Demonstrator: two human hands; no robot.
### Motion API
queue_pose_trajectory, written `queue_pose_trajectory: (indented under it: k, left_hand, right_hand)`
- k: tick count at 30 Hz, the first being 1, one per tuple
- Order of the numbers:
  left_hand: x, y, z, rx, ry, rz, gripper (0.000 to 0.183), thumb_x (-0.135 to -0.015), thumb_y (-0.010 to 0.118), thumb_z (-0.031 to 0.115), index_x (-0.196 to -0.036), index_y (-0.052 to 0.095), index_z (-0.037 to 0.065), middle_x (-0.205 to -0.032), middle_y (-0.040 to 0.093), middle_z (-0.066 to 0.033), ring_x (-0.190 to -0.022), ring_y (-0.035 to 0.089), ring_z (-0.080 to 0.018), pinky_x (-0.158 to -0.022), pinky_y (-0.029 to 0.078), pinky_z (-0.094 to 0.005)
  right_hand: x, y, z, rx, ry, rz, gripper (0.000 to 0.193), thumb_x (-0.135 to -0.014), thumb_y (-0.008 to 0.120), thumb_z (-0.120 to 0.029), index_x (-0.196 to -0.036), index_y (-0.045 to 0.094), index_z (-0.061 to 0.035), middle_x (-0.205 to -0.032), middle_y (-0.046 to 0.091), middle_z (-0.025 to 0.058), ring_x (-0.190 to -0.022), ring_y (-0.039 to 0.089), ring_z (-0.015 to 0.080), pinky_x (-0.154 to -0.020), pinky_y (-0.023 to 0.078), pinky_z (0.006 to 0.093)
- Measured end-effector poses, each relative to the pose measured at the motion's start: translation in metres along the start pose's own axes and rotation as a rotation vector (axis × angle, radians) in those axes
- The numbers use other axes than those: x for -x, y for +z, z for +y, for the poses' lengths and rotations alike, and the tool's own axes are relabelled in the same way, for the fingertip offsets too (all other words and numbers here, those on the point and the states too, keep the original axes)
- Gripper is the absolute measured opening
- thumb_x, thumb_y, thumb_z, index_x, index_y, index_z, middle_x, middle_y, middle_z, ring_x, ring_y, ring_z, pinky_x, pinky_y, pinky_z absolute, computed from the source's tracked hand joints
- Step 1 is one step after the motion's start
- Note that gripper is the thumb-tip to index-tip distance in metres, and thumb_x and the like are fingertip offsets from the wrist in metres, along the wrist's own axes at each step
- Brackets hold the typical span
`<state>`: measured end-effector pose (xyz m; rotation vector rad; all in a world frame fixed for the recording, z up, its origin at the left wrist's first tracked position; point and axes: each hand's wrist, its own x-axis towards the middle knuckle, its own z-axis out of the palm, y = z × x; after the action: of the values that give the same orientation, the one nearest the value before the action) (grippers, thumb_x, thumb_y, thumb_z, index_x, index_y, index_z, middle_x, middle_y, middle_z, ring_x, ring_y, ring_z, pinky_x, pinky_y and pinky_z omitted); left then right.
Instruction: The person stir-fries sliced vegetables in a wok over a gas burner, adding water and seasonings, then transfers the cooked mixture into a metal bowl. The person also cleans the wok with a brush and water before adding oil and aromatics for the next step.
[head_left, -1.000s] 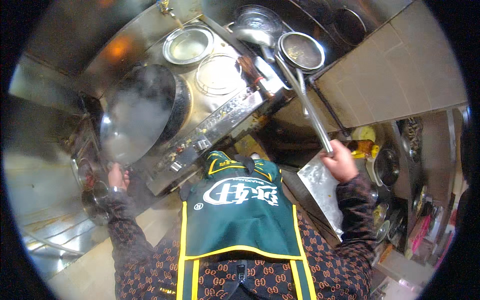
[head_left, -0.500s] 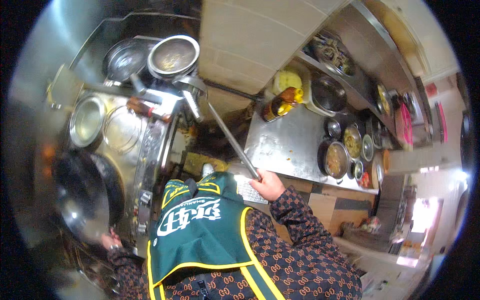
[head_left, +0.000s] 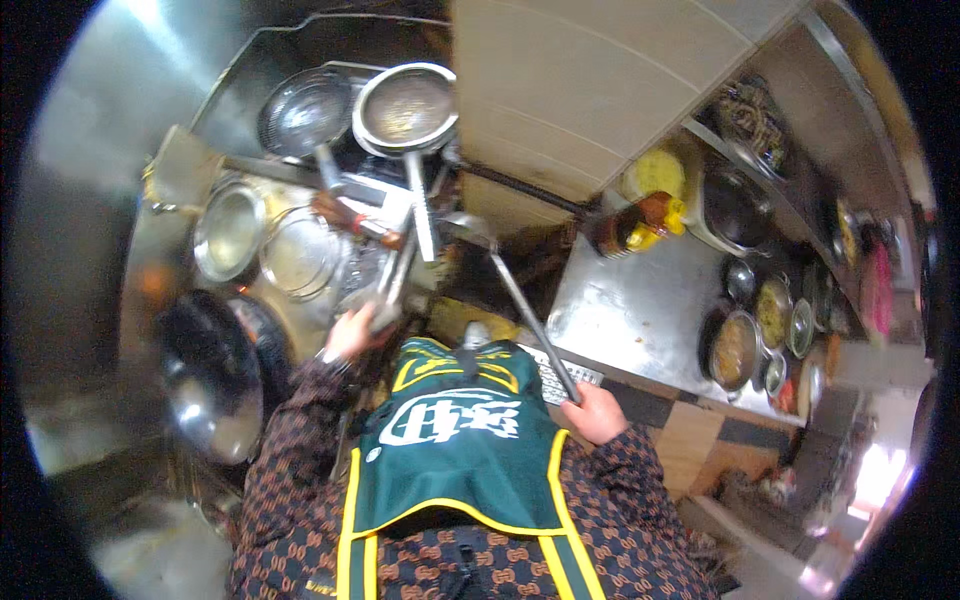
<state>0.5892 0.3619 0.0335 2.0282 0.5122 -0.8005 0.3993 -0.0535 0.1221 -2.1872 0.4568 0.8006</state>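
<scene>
My right hand (head_left: 597,413) is closed round the handle of a long metal ladle (head_left: 522,300). The ladle slants up and away to the left, its bowl below the strainer handle. At the stove's front edge, my left hand (head_left: 352,332) reaches forward, its fingers smeared by motion. Against those fingertips is a blurred greyish thing (head_left: 386,314) whose kind I cannot make out. A dark wok (head_left: 212,385), shiny inside, stands tilted on the burner left of that hand, apart from it.
Two metal pots (head_left: 230,238) stand beyond the wok. A fine strainer (head_left: 405,108) and a perforated skimmer (head_left: 305,115) rest at the back. To the right, a steel counter (head_left: 630,310) bears a sauce bottle (head_left: 640,225) and several bowls of food (head_left: 735,350).
My left hand has left the wok's rim and moved forward and right to the stove's front edge. The ladle stays in my right hand. The whole view has shifted right.
</scene>
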Motion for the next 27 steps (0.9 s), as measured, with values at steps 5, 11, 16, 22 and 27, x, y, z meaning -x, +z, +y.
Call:
queue_pose_trajectory:
  k: [5, 11, 16, 22, 27]
  left_hand:
    - [-0.065, 0.062, 0.099, 1.053, 0.001, -0.524, 0.045, -0.100, 0.048, 0.032, -0.131, 0.045, -0.001, -0.115, 0.060, -0.0221, -0.109, 0.061, -0.0355, -0.091, 0.053, -0.0462]
    - [-0.096, 0.066, 0.151, 1.328, -0.216, -0.572, 0.008, -0.088, 0.058, 0.011, -0.088, 0.057, 0.003, -0.069, 0.057, -0.0035, -0.058, 0.056, -0.0126, -0.048, 0.049, -0.0245]
    - [-0.066, 0.011, 0.162, 1.347, -0.227, -0.796, 0.011, -0.090, 0.055, 0.014, -0.090, 0.054, 0.003, -0.069, 0.054, -0.0008, -0.056, 0.052, -0.0090, -0.047, 0.044, -0.0223]
    - [-0.007, -0.036, 0.157, 1.274, -0.053, -0.867, 0.024, -0.090, 0.053, 0.025, -0.086, 0.053, 0.001, -0.067, 0.048, -0.0003, -0.057, 0.044, -0.0104, -0.050, 0.039, -0.0234]
    - [0.035, -0.060, 0.146, 1.051, 0.180, -0.692, 0.028, -0.092, 0.053, 0.027, -0.081, 0.052, 0.002, -0.066, 0.046, 0.0005, -0.057, 0.044, -0.0089, -0.049, 0.038, -0.0228]
  right_hand:
    - [-0.003, -0.010, 0.008, -0.068, 0.048, 0.050, 0.027, -0.083, 0.065, -0.027, -0.088, 0.061, -0.0008, -0.080, 0.064, 0.0234, -0.079, 0.064, 0.0416, -0.070, 0.050, 0.0465]
    - [-0.008, -0.027, 0.010, -0.075, 0.088, 0.030, 0.022, -0.082, 0.069, -0.024, -0.087, 0.063, -0.0028, -0.073, 0.065, 0.0160, -0.069, 0.066, 0.0288, -0.066, 0.051, 0.0391]
    - [-0.035, -0.035, 0.011, -0.268, -0.005, -0.028, 0.021, -0.085, 0.068, -0.022, -0.089, 0.062, -0.0026, -0.071, 0.063, 0.0095, -0.065, 0.063, 0.0192, -0.063, 0.050, 0.0332]
    - [-0.113, -0.044, -0.041, -0.569, -0.179, -0.231, 0.036, -0.089, 0.062, -0.007, -0.124, 0.054, -0.0002, -0.071, 0.057, 0.0006, -0.055, 0.054, 0.0091, -0.049, 0.044, 0.0243]
    - [-0.207, -0.050, -0.131, -0.673, -0.382, -0.265, 0.059, -0.086, 0.054, -0.002, -0.143, 0.040, -0.0036, -0.072, 0.057, 0.0036, -0.047, 0.054, 0.0117, -0.043, 0.045, 0.0274]
